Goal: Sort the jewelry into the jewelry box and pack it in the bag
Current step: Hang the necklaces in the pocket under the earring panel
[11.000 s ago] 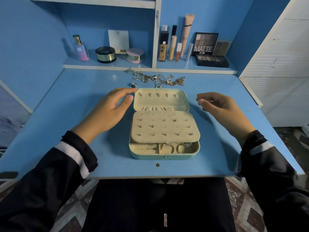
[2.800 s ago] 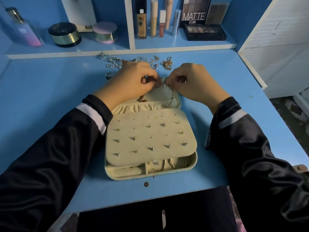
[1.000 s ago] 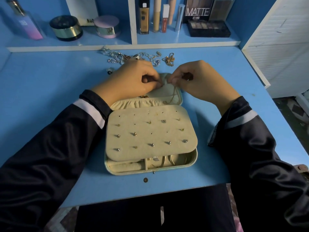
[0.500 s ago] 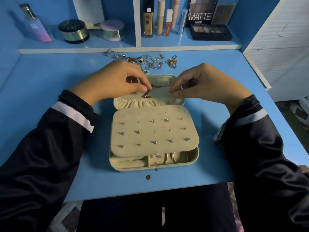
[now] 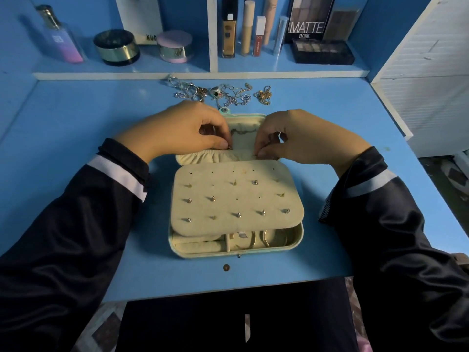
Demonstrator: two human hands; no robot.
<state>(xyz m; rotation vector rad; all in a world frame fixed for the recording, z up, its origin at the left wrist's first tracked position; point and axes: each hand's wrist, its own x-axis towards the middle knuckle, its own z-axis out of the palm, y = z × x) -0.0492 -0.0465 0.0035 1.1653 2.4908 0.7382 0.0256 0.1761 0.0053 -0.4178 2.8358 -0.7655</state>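
A pale green jewelry box point(image 5: 291, 247) lies open on the blue desk. Its cream flap point(image 5: 236, 201) carries several stud earrings, and rings sit in the tray below. A thin gold necklace point(image 5: 243, 132) hangs across the lid's inside. My left hand point(image 5: 182, 130) pinches the necklace's pendant end at the gathered pocket point(image 5: 215, 157) of the lid. My right hand point(image 5: 299, 138) pinches at the pocket's right edge, where the chain's other end is hidden. A pile of loose chains and rings point(image 5: 220, 94) lies behind the box.
A shelf at the back holds a perfume bottle point(image 5: 59, 36), two round jars point(image 5: 116, 48), cosmetic tubes point(image 5: 247, 29) and an eyeshadow palette point(image 5: 321, 52). A small round brown spot point(image 5: 226, 267) shows near the desk's front edge. A white cabinet point(image 5: 431, 85) stands to the right.
Both hands have dropped from the lid's upper part to the gathered pocket, bringing the necklace ends down with them. The view has shifted slightly.
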